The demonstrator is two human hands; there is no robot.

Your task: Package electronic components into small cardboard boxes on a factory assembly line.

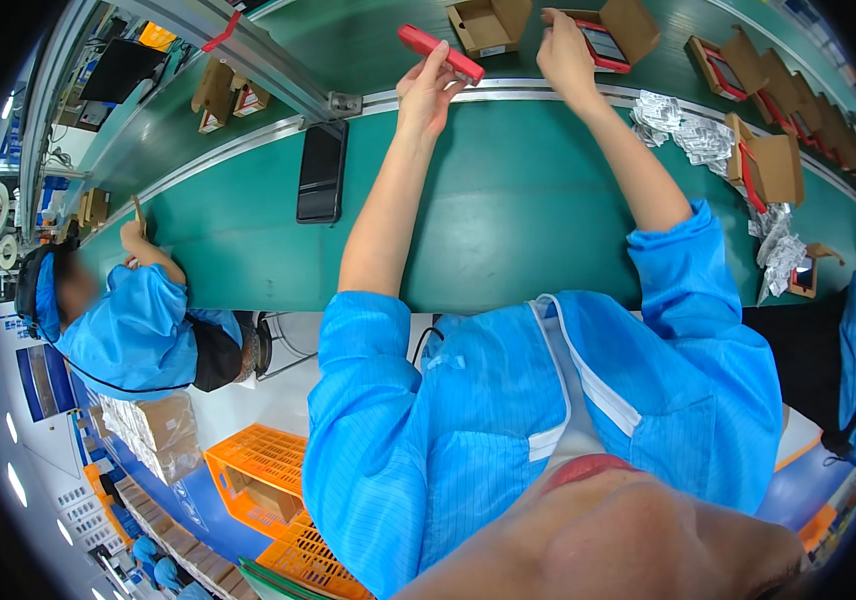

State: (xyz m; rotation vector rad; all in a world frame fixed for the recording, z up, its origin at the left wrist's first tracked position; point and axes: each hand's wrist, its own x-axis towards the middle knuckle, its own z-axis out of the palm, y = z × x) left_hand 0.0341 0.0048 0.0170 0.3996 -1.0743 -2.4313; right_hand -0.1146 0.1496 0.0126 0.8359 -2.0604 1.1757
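Over the far side of the green bench, my left hand (428, 92) is closed around a slim red device (442, 54), gripping it between thumb and fingers. Just beyond it is an open cardboard box (489, 26) with nothing visible inside. My right hand (566, 58) is at the left edge of a second open cardboard box (638, 28), its fingers bent over that edge; the fingertips are partly hidden. Inside this box lies a red-framed device with a dark screen (604, 45).
A black phone-like device (322, 172) lies on the green bench (508, 220). Folded white leaflets (703, 142) are heaped at right, near an open box (770, 165). More boxes line the far belt. A metal post (248, 55) rises left; a co-worker (133, 335) sits beyond.
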